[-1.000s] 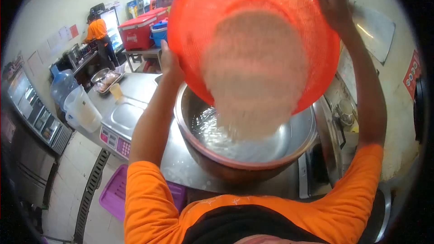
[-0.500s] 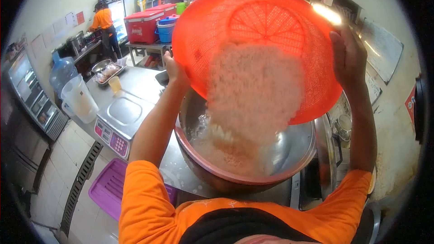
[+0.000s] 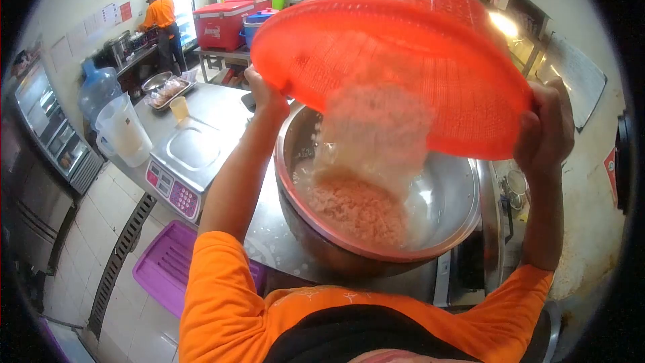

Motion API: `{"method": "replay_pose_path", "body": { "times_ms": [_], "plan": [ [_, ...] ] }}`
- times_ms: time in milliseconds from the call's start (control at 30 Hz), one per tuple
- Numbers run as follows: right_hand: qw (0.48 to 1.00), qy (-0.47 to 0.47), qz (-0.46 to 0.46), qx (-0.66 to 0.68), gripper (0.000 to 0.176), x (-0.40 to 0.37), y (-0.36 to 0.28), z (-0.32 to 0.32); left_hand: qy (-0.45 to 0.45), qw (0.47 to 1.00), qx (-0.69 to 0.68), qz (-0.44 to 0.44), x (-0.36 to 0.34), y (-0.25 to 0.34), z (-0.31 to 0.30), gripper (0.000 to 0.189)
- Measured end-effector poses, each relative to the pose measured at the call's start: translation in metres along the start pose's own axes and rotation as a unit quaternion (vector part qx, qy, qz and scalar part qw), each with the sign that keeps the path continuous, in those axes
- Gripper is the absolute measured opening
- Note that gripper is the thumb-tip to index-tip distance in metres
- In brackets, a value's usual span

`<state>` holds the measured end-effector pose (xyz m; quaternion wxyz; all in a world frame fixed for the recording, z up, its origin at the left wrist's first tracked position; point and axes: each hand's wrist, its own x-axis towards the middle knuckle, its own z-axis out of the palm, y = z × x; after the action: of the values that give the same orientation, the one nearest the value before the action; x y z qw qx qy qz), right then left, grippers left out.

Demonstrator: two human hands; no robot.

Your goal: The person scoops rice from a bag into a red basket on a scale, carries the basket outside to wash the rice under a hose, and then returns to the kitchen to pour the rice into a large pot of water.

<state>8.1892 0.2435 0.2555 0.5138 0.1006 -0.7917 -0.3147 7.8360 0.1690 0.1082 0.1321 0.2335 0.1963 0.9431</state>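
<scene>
A large orange-red plastic colander is tipped steeply over a wide metal pot, its mouth facing down and toward me. My left hand is closed on the colander's left rim. On the opposite side, my right hand grips the right rim. A blurred mass of pale, rice-like grains is falling out between colander and pot. Below it, a heap of wet grains lies in the pot, tinted pinkish, with some cloudy liquid around it.
Left of the pot on the steel table are a digital scale, a plastic pitcher, a small yellowish cup and a tray of bagged items. A purple plastic lid lies low at left. Another person stands at the back counter.
The colander has tipped further over, so its underside now shows at the top. More grains have dropped, and a distinct heap shows in the pot. Both hands keep their hold.
</scene>
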Motion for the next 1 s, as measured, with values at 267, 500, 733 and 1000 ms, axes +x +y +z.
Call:
{"method": "replay_pose_path", "body": {
  "times_ms": [267,500,733,1000],
  "plan": [
    [0.999,0.009,-0.021,0.033,0.031,-0.002,-0.036,-0.024,-0.025,1.000,0.006,-0.003,-0.011,0.038,-0.008,0.044],
    [0.966,-0.065,0.235,0.089,0.025,-0.002,-0.072,-0.027,-0.099,0.985,0.113,-0.083,-0.063,0.068,-0.025,0.069],
    [0.993,0.014,0.109,-0.046,0.024,-0.018,-0.083,-0.036,-0.259,0.903,0.303,0.160,-0.057,0.079,-0.011,0.061],
    [0.987,0.027,0.152,0.042,0.025,-0.023,-0.087,-0.059,-0.269,0.716,0.592,0.255,-0.082,0.135,-0.008,0.037]
  ]
}}
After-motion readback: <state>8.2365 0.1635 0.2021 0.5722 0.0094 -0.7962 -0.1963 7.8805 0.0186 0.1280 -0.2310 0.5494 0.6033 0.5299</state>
